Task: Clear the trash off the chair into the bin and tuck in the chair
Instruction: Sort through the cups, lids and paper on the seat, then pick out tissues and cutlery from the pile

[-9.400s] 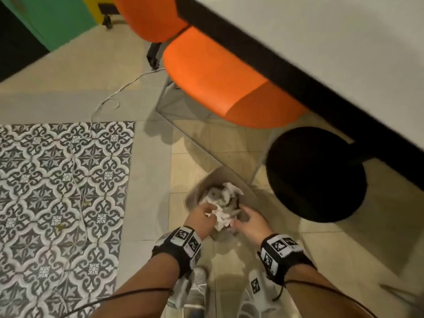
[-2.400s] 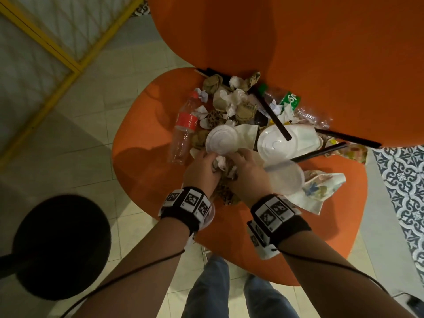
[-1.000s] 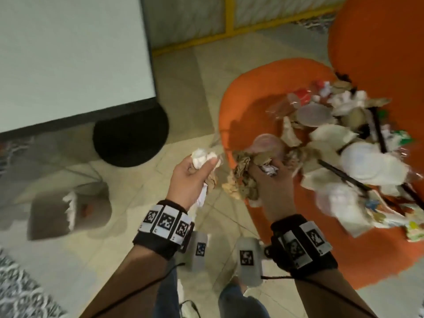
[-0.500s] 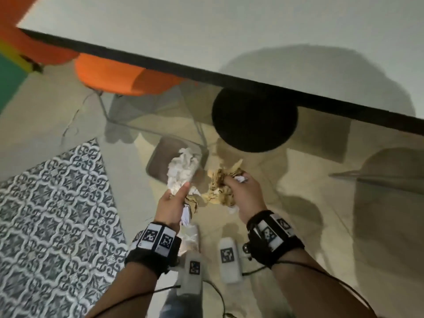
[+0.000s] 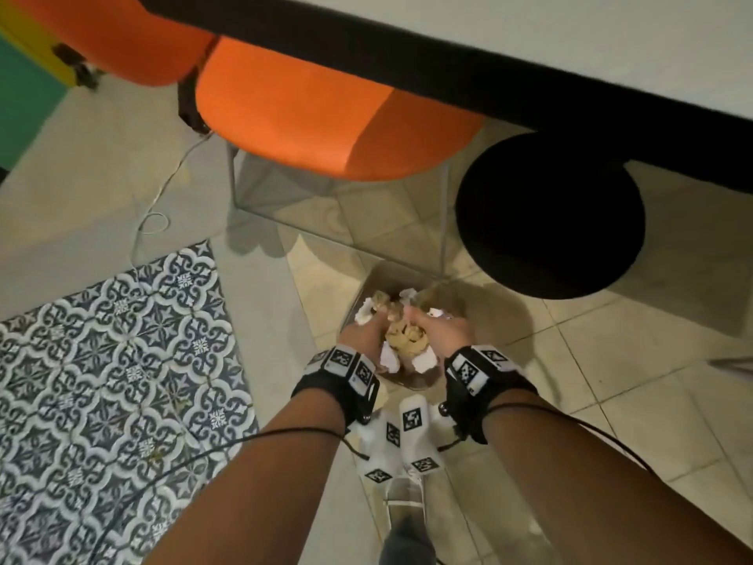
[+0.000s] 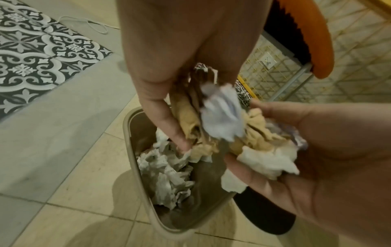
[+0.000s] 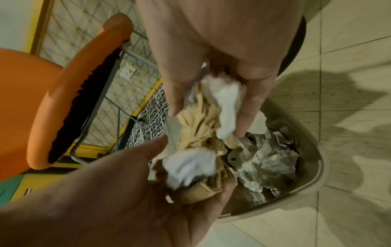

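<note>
The beige bin (image 5: 368, 279) stands on the floor tiles, partly filled with crumpled white paper (image 6: 165, 175). Both my hands hover right over its mouth. My left hand (image 5: 368, 326) pinches a wad of brown and white crumpled paper (image 6: 220, 115) with its fingers pointing down. My right hand (image 5: 426, 320) grips a second clump of brown paper and white tissue (image 7: 224, 100) beside it. The two wads touch between the hands (image 5: 407, 340). The littered chair is out of view.
An orange chair (image 5: 326, 124) sits tucked under the white table (image 5: 611, 42) just beyond the bin. The table's black round base (image 5: 550, 214) is to the bin's right. A patterned tile area (image 5: 102, 360) and a thin cable (image 5: 150, 226) lie to the left.
I have turned from the littered chair to the bin. Both hands, still holding their paper wads, have dropped from above the floor to directly over the bin's mouth.
</note>
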{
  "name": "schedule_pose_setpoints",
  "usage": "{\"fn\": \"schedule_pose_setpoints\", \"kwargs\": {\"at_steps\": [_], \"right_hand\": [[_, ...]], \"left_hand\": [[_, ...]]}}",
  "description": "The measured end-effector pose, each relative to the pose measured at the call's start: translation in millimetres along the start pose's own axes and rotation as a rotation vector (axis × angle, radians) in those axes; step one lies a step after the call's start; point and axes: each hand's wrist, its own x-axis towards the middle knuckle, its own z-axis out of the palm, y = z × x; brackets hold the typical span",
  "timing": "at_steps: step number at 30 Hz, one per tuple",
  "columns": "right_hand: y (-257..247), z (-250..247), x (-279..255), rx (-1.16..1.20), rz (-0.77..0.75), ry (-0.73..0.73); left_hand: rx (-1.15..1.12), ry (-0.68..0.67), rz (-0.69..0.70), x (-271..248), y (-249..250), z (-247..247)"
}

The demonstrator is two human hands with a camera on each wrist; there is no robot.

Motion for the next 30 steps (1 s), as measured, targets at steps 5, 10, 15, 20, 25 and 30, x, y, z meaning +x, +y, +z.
{"fn": "schedule_pose_setpoints", "kwargs": {"at_steps": [5,10,15,20,25,30], "right_hand": [[-9,-1,5,0.006,0.072,-0.085],[-9,-29,-16,0.097,0.042,-0.205],[7,-104,-46,0.103,-0.191,-0.144],[52,-241,-79,0.234,-0.3,-0.01],[126,-420,-114,0.351,-0.389,0.235],[201,-589,-160,0.387,-0.448,0.493]], "left_hand": [[-0.056,-0.044,-0.041,10,7,6],[0.043,0.053,0.148,3,2,21],[0.071,0.052,0.354,-56,11,76],[0.259,-0.13,0.541,-154,5,197],[0.343,-0.363,0.639,-259,-31,357],[0.406,-0.51,0.683,-354,-75,506]]}}
